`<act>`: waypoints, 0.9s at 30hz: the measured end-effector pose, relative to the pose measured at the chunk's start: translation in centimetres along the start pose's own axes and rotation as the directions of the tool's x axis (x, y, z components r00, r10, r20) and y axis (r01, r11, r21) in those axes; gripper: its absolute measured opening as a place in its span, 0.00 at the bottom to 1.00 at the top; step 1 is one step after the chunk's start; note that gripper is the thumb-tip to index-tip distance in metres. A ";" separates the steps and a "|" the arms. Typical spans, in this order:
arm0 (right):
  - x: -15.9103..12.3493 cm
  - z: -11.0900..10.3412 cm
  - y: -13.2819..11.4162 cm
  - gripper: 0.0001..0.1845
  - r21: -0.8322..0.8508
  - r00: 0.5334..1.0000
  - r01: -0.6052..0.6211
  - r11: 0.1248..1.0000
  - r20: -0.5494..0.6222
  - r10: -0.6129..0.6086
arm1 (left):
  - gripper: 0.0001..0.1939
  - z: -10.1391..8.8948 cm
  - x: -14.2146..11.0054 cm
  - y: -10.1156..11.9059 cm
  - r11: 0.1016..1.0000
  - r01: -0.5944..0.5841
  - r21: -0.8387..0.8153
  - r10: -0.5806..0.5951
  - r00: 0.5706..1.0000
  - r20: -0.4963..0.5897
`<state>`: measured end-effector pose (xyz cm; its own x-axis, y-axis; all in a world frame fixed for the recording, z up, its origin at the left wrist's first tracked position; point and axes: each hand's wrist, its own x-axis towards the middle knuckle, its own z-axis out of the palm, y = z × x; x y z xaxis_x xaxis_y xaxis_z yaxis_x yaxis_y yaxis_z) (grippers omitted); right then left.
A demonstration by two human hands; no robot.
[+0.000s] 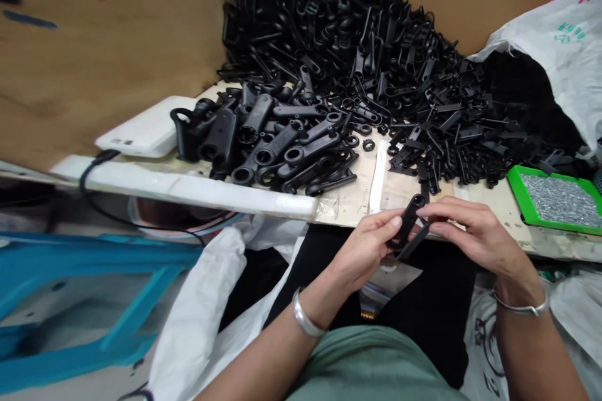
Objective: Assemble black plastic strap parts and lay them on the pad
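My left hand (364,244) is closed around a black plastic lever-shaped part (408,220), held just off the table's front edge. Pinching from the right, my right hand (470,235) grips a thinner black strip (414,244) that lies against the same part. Both hands meet over my lap. A big heap of thin black plastic parts (376,56) covers the back of the table. A smaller group of thicker black handles (277,141) lies at its left front.
A green tray of small grey screws (559,199) sits at the right. A white sack (559,37) with black parts is behind it. A white box (145,128) and black cable (94,166) are at the left, cardboard walls (108,44) behind, a blue frame (94,301) low left.
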<state>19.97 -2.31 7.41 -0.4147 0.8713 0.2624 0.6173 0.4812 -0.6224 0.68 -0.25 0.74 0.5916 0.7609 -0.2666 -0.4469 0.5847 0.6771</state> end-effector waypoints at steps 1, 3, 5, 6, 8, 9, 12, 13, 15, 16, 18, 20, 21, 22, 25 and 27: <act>0.1 0.3 0.1 0.10 -0.007 0.999 -0.040 0.999 -0.024 0.039 | 0.19 0.1 -0.1 -0.1 1.000 0.002 0.012 -0.002 1.000 0.021; 0.3 0.8 0.5 0.11 -0.024 0.988 -0.119 0.993 -0.097 0.117 | 0.20 0.1 -0.3 -0.3 1.000 0.005 0.026 -0.006 0.999 0.044; 0.4 1.1 0.9 0.11 -0.029 0.976 -0.162 0.986 -0.150 0.156 | 0.21 0.1 -0.4 -0.4 1.000 0.005 0.027 -0.006 0.999 0.047; 0.4 1.2 1.0 0.11 -0.029 0.972 -0.170 0.985 -0.167 0.163 | 0.21 0.0 -0.5 -0.4 1.000 0.003 0.025 -0.004 0.999 0.048; 0.5 1.4 1.0 0.10 -0.040 0.969 -0.174 0.984 -0.187 0.164 | 0.21 -0.1 -0.5 -0.5 1.000 -0.002 0.021 0.001 0.999 0.054; 0.5 1.4 1.0 0.11 -0.053 0.968 -0.179 0.982 -0.190 0.166 | 0.21 -0.2 -0.5 -0.5 1.000 -0.005 0.019 0.004 0.998 0.059; 0.5 1.5 0.9 0.13 -0.073 0.966 -0.224 0.972 -0.150 0.211 | 0.21 -0.5 -0.5 -0.4 1.000 -0.005 0.018 0.003 0.997 0.079; 0.4 1.4 0.9 0.14 -0.054 0.962 -0.253 0.966 -0.124 0.245 | 0.21 -0.6 -0.5 -0.4 1.000 0.000 0.022 -0.002 0.996 0.089; 0.4 1.3 0.9 0.15 0.022 0.944 -0.320 0.947 -0.071 0.321 | 0.20 -0.8 -0.4 -0.3 0.999 0.010 0.031 -0.013 0.994 0.108; 0.4 1.3 0.8 0.16 0.074 0.934 -0.350 0.934 -0.045 0.354 | 0.20 -0.9 -0.4 -0.2 0.999 0.017 0.033 -0.021 0.993 0.117; 0.4 1.2 0.7 0.17 0.173 0.917 -0.392 0.904 0.000 0.398 | 0.21 -1.1 -0.4 -0.2 0.999 0.033 0.034 -0.037 0.991 0.125; 0.4 1.3 0.5 0.17 0.233 0.910 -0.407 0.883 0.019 0.415 | 0.21 -1.2 -0.4 -0.2 0.999 0.040 0.034 -0.044 0.991 0.127; 0.4 1.4 0.4 0.17 0.241 0.909 -0.408 0.881 0.016 0.417 | 0.21 -1.2 -0.4 -0.2 0.999 0.040 0.034 -0.044 0.991 0.126; 0.4 1.6 0.3 0.17 0.233 0.909 -0.405 0.884 -0.002 0.417 | 0.21 -1.2 -0.3 -0.2 0.999 0.038 0.032 -0.042 0.992 0.122; 0.2 2.5 -0.2 0.15 0.151 0.911 -0.373 0.916 -0.126 0.392 | 0.20 -1.1 -0.2 -0.5 1.000 0.021 0.010 -0.021 0.996 0.088; 0.0 2.9 -0.3 0.11 0.082 0.914 -0.338 0.938 -0.210 0.348 | 0.20 -0.9 -0.2 -0.7 1.000 0.003 -0.005 -0.003 0.998 0.062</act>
<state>17.83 -2.77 5.46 -0.0237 0.9837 0.1781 0.6644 0.1486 -0.7325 0.31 -0.53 -0.32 0.6330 0.7406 -0.2256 -0.4483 0.5882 0.6730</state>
